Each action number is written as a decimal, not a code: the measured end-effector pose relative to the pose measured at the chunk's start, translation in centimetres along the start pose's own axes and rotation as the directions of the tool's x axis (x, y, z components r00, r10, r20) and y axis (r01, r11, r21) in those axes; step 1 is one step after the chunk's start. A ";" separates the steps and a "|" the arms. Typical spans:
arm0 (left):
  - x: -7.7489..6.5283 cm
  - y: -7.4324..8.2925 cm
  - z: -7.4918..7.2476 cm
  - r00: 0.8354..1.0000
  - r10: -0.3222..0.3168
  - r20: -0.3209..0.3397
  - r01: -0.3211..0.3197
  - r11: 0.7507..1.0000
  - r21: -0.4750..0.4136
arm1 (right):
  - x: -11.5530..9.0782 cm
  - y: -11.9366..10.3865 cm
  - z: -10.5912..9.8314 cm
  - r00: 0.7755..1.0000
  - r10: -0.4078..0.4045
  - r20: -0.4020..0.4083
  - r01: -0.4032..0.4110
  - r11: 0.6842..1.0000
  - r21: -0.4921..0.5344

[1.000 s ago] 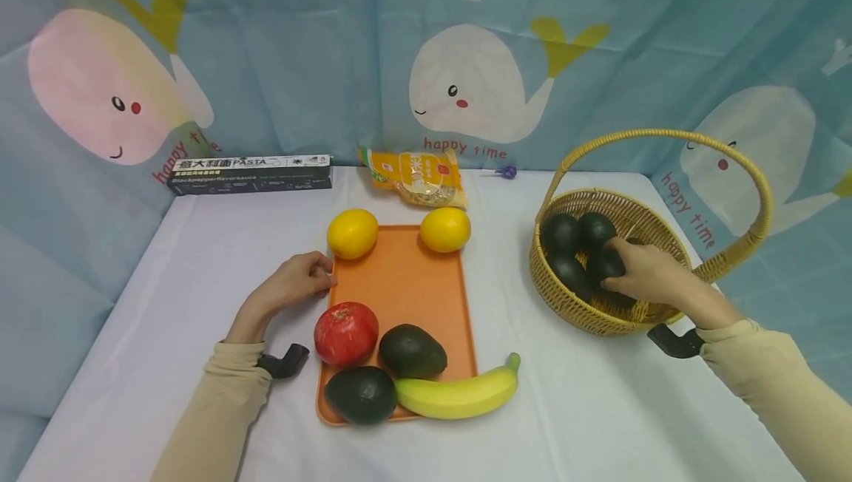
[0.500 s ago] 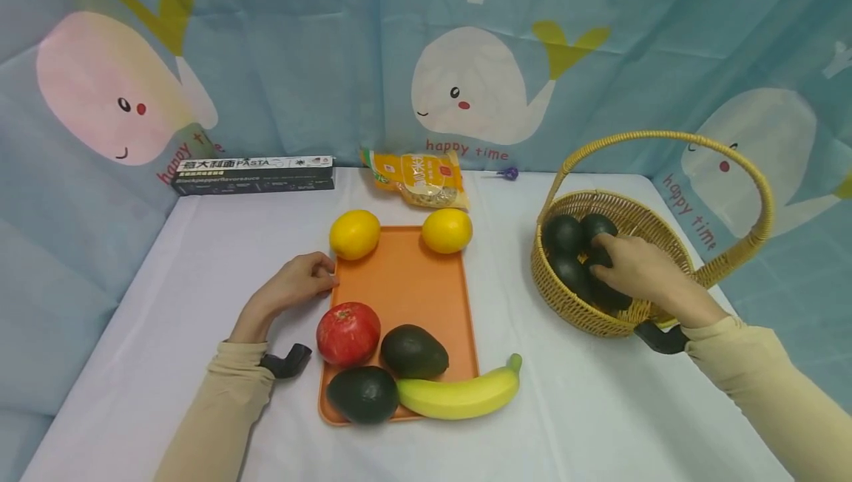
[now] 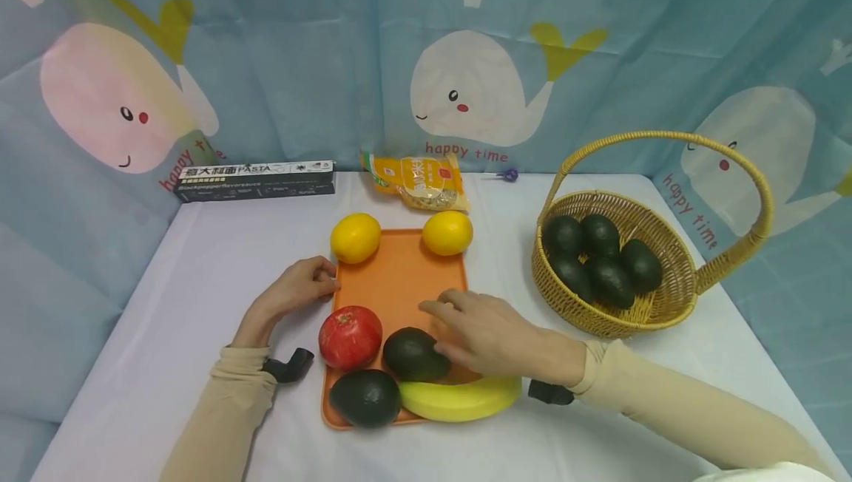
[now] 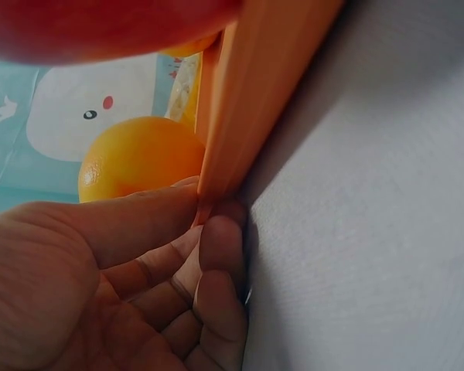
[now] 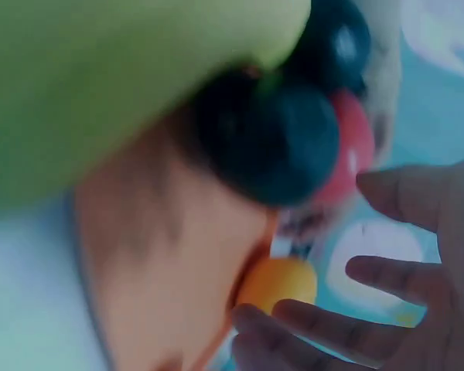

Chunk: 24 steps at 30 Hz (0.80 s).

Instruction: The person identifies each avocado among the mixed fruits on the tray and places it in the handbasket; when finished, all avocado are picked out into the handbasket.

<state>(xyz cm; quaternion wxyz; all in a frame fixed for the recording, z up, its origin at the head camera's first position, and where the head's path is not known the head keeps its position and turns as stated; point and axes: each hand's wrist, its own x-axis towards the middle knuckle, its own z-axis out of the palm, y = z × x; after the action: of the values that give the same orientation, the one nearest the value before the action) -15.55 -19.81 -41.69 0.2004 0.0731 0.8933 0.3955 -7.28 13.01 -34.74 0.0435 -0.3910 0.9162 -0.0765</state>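
Observation:
My left hand (image 3: 302,286) pinches the left rim of the orange tray (image 3: 393,290). In the left wrist view the thumb lies against the inner side and curled fingers (image 4: 220,247) sit beneath the edge. My right hand (image 3: 489,334) is above the tray's right side, fingers spread with nothing held, just right of an avocado (image 3: 413,354). A second avocado (image 3: 366,398), a red pomegranate-like fruit (image 3: 350,338) and a banana (image 3: 459,401) lie on the tray's near part. Yellow lemon-like fruits sit at its far corners, left (image 3: 356,238) and right (image 3: 447,233).
A wicker basket (image 3: 672,312) with a tall handle stands at the right, holding several avocados (image 3: 609,282). Along the back lie a black pasta box (image 3: 256,182), an orange food bag (image 3: 419,180) and a small purple item (image 3: 509,175). A patterned curtain (image 3: 299,83) hangs behind.
My right hand has left the basket's avocados and moved left over the tray, carrying nothing. My left hand stays at the tray's rim.

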 end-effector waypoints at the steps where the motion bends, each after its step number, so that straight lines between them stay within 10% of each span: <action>1: 0.0 0.0 0.1 1.000 0.000 0.001 0.000 1.000 -0.005 | 0.4 -0.6 0.4 0.999 -0.021 0.037 0.021 1.000 0.005; 15: 0.0 -0.1 0.0 1.000 0.003 0.001 -0.003 1.000 -0.021 | 2.0 -2.0 2.0 0.976 -0.125 0.181 0.110 0.990 0.090; 24: 0.1 -0.3 -0.1 1.000 -0.006 0.002 0.006 1.000 -0.013 | -1.8 2.9 -2.5 0.987 0.154 -0.054 -0.149 0.986 0.078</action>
<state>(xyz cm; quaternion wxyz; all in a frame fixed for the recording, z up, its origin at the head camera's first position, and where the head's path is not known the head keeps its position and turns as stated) -15.74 -20.08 -41.87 0.2031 0.0698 0.8907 0.4007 -8.43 16.53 -32.77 0.0359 -0.3158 0.9407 -0.1183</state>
